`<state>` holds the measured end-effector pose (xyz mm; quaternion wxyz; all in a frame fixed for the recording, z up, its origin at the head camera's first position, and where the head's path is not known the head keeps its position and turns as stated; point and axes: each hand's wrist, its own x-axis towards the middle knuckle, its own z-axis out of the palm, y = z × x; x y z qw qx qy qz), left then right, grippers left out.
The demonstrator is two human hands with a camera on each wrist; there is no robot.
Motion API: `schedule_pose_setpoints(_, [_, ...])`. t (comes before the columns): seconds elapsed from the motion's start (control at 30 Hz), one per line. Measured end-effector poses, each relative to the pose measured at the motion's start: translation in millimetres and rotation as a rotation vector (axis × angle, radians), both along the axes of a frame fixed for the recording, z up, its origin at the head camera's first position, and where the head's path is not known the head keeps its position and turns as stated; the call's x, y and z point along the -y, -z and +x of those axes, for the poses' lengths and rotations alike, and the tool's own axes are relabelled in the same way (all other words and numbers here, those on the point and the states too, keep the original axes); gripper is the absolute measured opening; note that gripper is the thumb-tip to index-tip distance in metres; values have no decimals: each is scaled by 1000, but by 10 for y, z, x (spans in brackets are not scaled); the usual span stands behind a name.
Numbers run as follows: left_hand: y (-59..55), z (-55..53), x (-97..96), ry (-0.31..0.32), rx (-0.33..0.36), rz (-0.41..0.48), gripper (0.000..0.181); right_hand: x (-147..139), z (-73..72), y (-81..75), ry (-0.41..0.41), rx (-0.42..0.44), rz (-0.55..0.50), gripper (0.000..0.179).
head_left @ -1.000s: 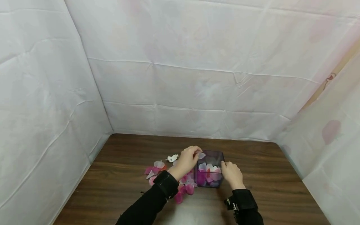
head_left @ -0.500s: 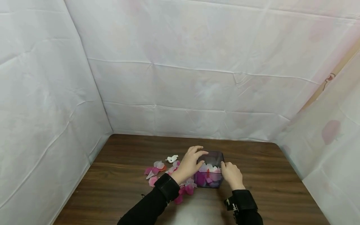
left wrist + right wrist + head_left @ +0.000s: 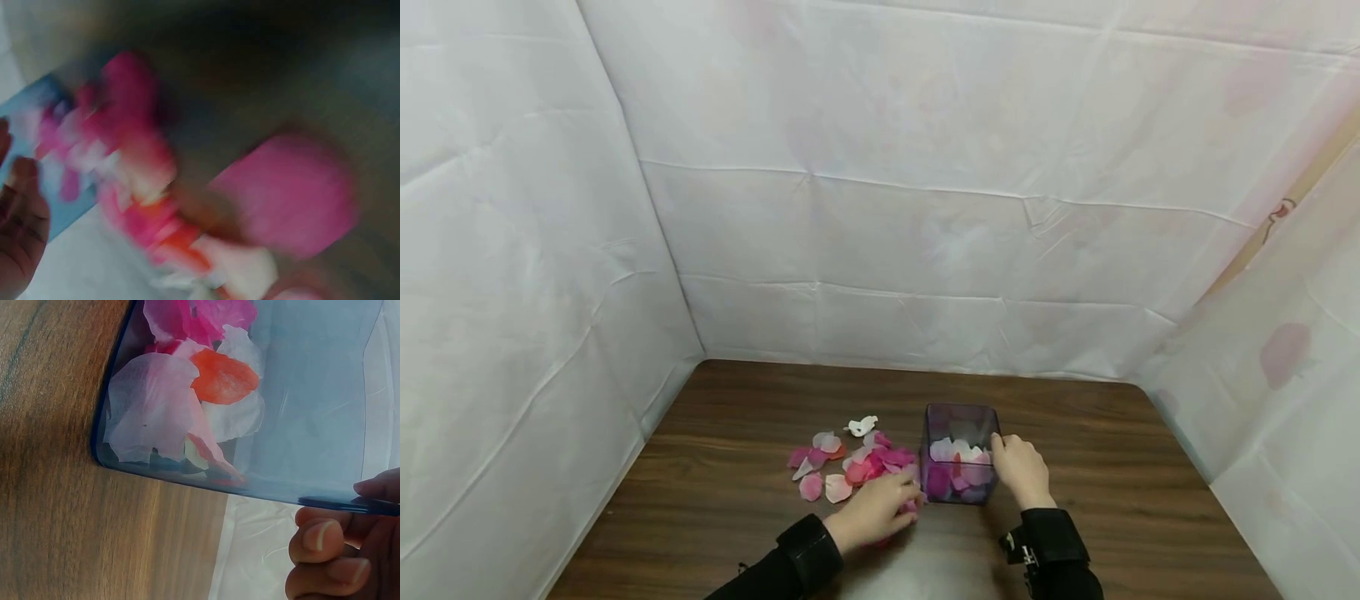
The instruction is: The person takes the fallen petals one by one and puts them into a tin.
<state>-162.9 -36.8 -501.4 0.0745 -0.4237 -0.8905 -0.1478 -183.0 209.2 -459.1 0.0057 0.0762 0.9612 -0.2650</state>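
Observation:
My right hand (image 3: 1021, 470) pinches the rim of a clear, dark-tinted plastic box (image 3: 942, 415) at its right side, thumb on one side of the wall and curled fingers on the other in the right wrist view. White, pink, magenta and orange fabric petals (image 3: 150, 406) lie in the box. Left of it, my left hand (image 3: 868, 510) is low over the near part of a loose pile of petals (image 3: 874, 465), fingers loosely bent, and hides some of them. Motion blurs the left wrist view, where a single pink petal (image 3: 294, 194) shows large.
A small white flat piece (image 3: 861, 426) lies behind the petal pile. Several stray petals (image 3: 811, 487) are spread at the pile's left. The brown wooden table (image 3: 737, 417) meets white fabric walls (image 3: 887, 325) at the back and both sides.
The left hand let a pale petal go over the box, its fingers spreading, then moved left and toward the near side of the pile. The right hand stays on the rim.

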Motion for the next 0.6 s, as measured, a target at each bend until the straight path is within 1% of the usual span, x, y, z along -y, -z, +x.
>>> schedule_pose_setpoints(0.1, [163,58,17,-29,-41,-146,25,-5,-3,-10,-2,-3,-1,46])
schedule_pose_setpoints(0.17, [242,78,6,-57,-70,-183,21,-7,1,-17,-4,-2,-5,46])
schedule_pose_setpoints(0.23, [291,86,-8,-87,-110,-189,15,-5,8,-18,-6,-6,-6,46])
schedule_pose_setpoints(0.3, [326,84,-23,-127,-167,-162,6,0,17,-18,-10,3,-17,46])
schedule_pose_setpoints(0.33, [334,81,-27,-149,-184,-142,5,2,22,-15,-11,9,-25,46])
schedule_pose_setpoints(0.43, [325,59,-19,-204,-229,-82,9,3,33,-7,-21,9,-33,44])
schedule_pose_setpoints(0.47, [312,46,-10,-218,-226,-56,9,1,35,-6,-21,11,-39,43])
schedule_pose_setpoints(0.53, [265,10,18,-242,-189,8,8,-5,36,-5,-21,5,-38,43])
schedule_pose_setpoints(0.6, [194,-38,50,-262,-151,75,7,-13,30,-7,-19,3,-41,43])
